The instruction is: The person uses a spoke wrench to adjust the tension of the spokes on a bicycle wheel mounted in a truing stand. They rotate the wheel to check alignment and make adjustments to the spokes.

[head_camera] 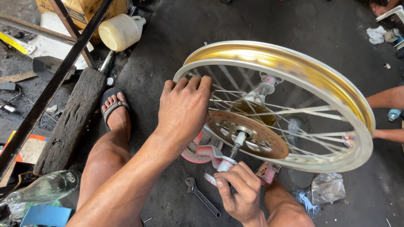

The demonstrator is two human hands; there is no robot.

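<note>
Nearest the camera, the right hand (242, 195) closes its fingers around the pink stand fitting (219, 162) at the near end of the axle (236, 147), just below the wheel's hub. An adjustable wrench (202, 196) lies on the dark floor (168, 54) just left of that hand, below the wheel. A crumpled clear bag (327, 188) rests on the floor under the wheel's lower right rim.

The left hand (184, 110) lies palm-down with fingers together, curled over the left edge of the wheel rim (294, 63), gripping it.

The spoked wheel (320, 109) stands tilted on its edge, its gold-and-silver rim rising away to the upper right. Its threaded axle runs as the long axis from the near lower left, through the brake disc (252, 134), up to the far pink fitting (267, 82) inside the wheel, pointing away and slightly right.

Left of the wheel, the person's sandalled foot (115, 109) rests beside a worn wooden beam (71, 122). A glass bottle (46, 187) lies further left and nearer. Beyond the beam, up-left of the wheel, a white plastic jug (120, 31) lies on its side. Another person's arm (385, 98) reaches in at the wheel's right.
</note>
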